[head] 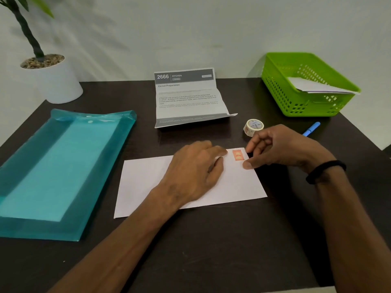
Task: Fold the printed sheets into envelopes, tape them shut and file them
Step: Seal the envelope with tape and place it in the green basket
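A white folded envelope lies flat in the middle of the dark table. An orange patterned strip of tape sits near its top right corner. My left hand rests flat on the envelope, fingers pointing at the tape. My right hand hovers at the envelope's right corner, thumb and fingertips touching the paper edge beside the tape, holding nothing. A printed sheet, creased and partly unfolded, lies behind. The tape roll stands just beyond my right hand.
A teal plastic document folder lies at the left. A green perforated basket with white paper in it stands at the back right. A blue pen lies near it. A white plant pot sits at the back left.
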Demonstrator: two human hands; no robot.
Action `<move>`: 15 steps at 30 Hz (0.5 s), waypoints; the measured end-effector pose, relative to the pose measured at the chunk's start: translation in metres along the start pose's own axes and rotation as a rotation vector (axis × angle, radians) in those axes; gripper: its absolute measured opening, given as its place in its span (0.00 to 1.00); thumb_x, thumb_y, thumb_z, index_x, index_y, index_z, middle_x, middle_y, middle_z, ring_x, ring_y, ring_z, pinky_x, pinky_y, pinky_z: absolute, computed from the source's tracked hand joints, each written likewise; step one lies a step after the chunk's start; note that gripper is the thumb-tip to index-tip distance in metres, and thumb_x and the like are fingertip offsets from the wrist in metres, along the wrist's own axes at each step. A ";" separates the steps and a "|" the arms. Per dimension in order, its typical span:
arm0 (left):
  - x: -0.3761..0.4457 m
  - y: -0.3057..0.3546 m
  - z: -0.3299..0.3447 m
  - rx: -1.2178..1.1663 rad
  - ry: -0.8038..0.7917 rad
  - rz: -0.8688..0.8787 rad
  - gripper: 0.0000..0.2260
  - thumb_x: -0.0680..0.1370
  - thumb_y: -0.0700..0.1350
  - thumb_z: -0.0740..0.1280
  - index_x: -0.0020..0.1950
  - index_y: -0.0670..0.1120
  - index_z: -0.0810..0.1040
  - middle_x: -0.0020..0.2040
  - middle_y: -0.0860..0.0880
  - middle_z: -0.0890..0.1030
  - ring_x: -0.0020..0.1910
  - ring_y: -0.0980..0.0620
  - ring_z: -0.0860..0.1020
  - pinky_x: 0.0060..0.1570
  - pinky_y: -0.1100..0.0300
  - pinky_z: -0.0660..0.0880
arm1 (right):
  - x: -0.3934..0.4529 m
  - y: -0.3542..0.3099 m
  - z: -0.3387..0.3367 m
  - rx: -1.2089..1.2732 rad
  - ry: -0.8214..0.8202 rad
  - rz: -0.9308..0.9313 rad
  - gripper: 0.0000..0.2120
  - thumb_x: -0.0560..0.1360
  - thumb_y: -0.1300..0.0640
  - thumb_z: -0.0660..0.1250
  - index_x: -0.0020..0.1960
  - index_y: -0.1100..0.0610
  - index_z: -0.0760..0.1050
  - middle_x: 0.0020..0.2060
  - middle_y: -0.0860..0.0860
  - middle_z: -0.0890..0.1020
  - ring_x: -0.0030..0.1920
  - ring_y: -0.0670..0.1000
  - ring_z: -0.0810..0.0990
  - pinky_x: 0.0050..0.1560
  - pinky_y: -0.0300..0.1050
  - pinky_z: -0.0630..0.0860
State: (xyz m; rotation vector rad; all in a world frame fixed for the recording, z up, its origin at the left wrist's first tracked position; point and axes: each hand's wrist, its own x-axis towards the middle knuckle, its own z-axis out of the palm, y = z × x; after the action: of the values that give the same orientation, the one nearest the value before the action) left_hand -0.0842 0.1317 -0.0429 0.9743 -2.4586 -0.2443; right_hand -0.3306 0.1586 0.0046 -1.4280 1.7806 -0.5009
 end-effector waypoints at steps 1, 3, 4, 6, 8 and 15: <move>0.000 -0.005 -0.006 0.005 0.008 -0.036 0.16 0.83 0.57 0.61 0.65 0.53 0.82 0.50 0.53 0.78 0.50 0.51 0.76 0.51 0.48 0.77 | 0.001 0.000 -0.001 0.007 0.000 0.006 0.21 0.60 0.55 0.87 0.49 0.58 0.85 0.39 0.54 0.88 0.39 0.51 0.84 0.43 0.43 0.81; -0.002 -0.013 -0.025 0.030 -0.100 -0.207 0.24 0.80 0.69 0.59 0.69 0.58 0.78 0.60 0.53 0.76 0.60 0.52 0.72 0.60 0.47 0.75 | 0.001 0.000 -0.001 0.021 0.011 0.015 0.20 0.62 0.56 0.86 0.50 0.59 0.84 0.39 0.55 0.88 0.39 0.50 0.84 0.38 0.40 0.80; -0.005 -0.017 -0.037 0.058 -0.206 -0.303 0.31 0.75 0.75 0.57 0.73 0.61 0.74 0.67 0.53 0.72 0.65 0.52 0.69 0.66 0.46 0.73 | 0.001 0.001 0.000 0.024 0.026 0.011 0.18 0.64 0.56 0.85 0.49 0.59 0.84 0.39 0.55 0.88 0.39 0.50 0.84 0.37 0.40 0.80; -0.017 -0.025 -0.060 0.115 -0.388 -0.414 0.46 0.64 0.81 0.56 0.78 0.62 0.66 0.73 0.53 0.65 0.71 0.51 0.64 0.73 0.45 0.67 | 0.001 0.003 0.002 0.021 0.058 -0.004 0.15 0.66 0.56 0.84 0.49 0.59 0.84 0.37 0.54 0.88 0.38 0.48 0.84 0.37 0.39 0.81; -0.032 -0.030 -0.079 0.156 -0.482 -0.459 0.53 0.57 0.83 0.60 0.80 0.63 0.62 0.73 0.54 0.63 0.71 0.51 0.62 0.73 0.47 0.66 | 0.001 0.003 0.004 0.018 0.075 -0.011 0.14 0.67 0.56 0.84 0.48 0.59 0.83 0.35 0.52 0.88 0.36 0.46 0.83 0.37 0.39 0.81; -0.047 -0.033 -0.091 0.193 -0.563 -0.528 0.57 0.50 0.80 0.71 0.75 0.62 0.61 0.66 0.52 0.67 0.66 0.50 0.68 0.68 0.49 0.72 | -0.010 0.007 0.015 0.101 0.180 -0.044 0.13 0.68 0.54 0.84 0.47 0.58 0.84 0.33 0.48 0.86 0.33 0.44 0.81 0.36 0.37 0.77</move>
State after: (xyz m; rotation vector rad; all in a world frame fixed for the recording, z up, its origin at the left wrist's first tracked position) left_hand 0.0101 0.1406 0.0081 1.8484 -2.6886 -0.5214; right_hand -0.3229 0.1723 -0.0059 -1.3909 1.8389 -0.7532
